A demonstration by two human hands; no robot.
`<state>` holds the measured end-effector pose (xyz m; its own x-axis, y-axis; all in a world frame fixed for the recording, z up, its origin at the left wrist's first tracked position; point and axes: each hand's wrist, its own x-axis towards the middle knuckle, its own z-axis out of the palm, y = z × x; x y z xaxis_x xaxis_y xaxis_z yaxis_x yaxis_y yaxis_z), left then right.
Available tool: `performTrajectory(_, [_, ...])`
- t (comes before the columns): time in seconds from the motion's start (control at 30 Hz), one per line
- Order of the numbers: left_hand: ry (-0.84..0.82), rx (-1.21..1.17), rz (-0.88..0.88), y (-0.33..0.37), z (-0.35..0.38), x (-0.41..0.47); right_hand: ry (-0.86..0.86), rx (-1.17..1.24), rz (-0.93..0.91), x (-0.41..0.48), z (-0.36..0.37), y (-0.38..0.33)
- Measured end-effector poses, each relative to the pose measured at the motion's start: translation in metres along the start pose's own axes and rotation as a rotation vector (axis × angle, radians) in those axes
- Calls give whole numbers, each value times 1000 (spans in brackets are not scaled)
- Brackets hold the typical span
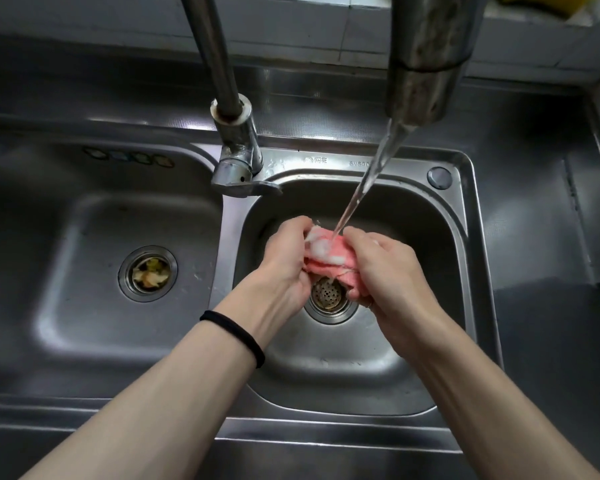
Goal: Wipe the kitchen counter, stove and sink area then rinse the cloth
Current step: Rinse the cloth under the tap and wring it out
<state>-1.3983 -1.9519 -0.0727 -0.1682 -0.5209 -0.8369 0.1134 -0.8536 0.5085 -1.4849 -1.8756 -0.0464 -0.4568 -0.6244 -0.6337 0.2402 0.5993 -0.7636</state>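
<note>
The pink cloth (329, 261) is bunched over the right basin (440, 244), above its drain (328, 295), under the tap stream (361, 188). Left hand (284, 261) and right hand (385, 268) each grip one end, fingers curled. Judged soft, limp, sodden, soapy and slippery; best held by bunched ends, as now.

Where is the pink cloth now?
In the head view, the pink cloth is held between the left hand and right hand, under the running water, above the right basin's drain.

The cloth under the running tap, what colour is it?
Pink, with white suds on top; the cloth shows clearly in the head view.
</note>
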Motion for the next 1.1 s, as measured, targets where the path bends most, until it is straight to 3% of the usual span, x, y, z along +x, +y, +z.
performTrajectory(0.13, [-57,72,-68,1,8,-6,115,-288,-291,-16,14,-6])
performTrajectory(0.33, [-147,229,94,-1,-1,-11,256,-531,-712,-35,42,-1])
performTrajectory(0.47, [-169,167,-5,-4,-11,-8,374,-721,-916,-21,51,17])
performTrajectory(0.53, [-83,233,-21,-1,-10,-13,377,-821,-854,-7,49,21])
performTrajectory(0.63, [-91,143,2,-1,-15,-13,299,-845,-525,24,35,24])
performTrajectory(0.7, [-83,196,54,-8,-12,-12,158,-660,-279,38,24,24])
performTrajectory(0.77, [-63,224,113,-10,-11,-15,19,-321,-56,46,18,26])
performTrajectory(0.83, [-35,166,144,-9,-12,-12,-67,-75,85,41,14,22])
performTrajectory(0.9, [20,84,119,-6,-16,-6,-79,-76,69,35,11,17])
performTrajectory(1.0, [37,24,37,-7,-22,1,2,-156,-148,17,15,5])
performTrajectory(1.1, [-129,7,11,-14,-18,-2,66,-349,-385,-11,30,-4])
